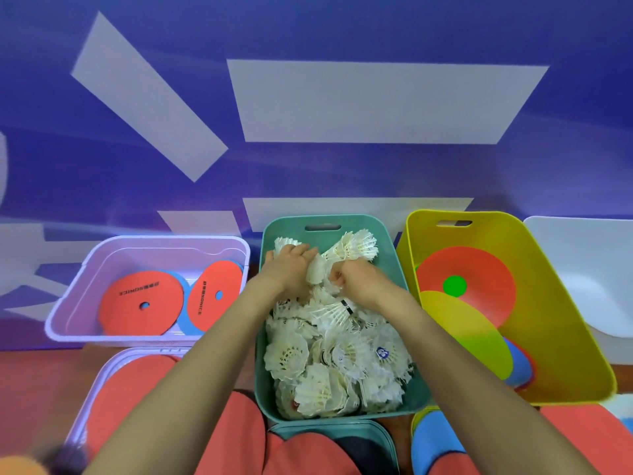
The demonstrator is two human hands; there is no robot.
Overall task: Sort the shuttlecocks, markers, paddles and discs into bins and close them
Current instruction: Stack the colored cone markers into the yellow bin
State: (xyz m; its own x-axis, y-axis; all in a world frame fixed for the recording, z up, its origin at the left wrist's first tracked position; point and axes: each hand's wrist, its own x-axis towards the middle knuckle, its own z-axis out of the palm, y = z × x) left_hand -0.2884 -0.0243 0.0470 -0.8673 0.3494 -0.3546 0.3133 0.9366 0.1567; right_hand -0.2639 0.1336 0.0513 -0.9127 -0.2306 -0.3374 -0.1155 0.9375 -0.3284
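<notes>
In the left middle of the frame stands a lilac bin (61, 303), open. Inside it lie two red discs (140, 303), each with a small hole, on top of blue discs (183, 286). Below it, in the lower left, lies a lilac lid (144, 352) with flat red pieces (130, 389) on it; what they are I cannot tell.

In the centre is a teal bin (356, 222), open and nearly full of white shuttlecocks (342, 351). Both bare forearms reach into its upper part. The left hand (291, 265) lies on the pile with the fingers slightly bent and touching the feathers; whether it grips one I cannot tell. The right hand (359, 281), just beside it, has the fingers curled tightly and pinches the feathers of the shuttlecocks. A teal lid (342, 427) lies below the bin, at the bottom centre.

To the right is a yellow bin (548, 320), open, with a large red disc (486, 275), a yellow-green disc (472, 330) overlapping it and a blue disc (520, 365) lower down. At the right edge stands a white bin (582, 255). In the lower right lies another blue disc (435, 440).
</notes>
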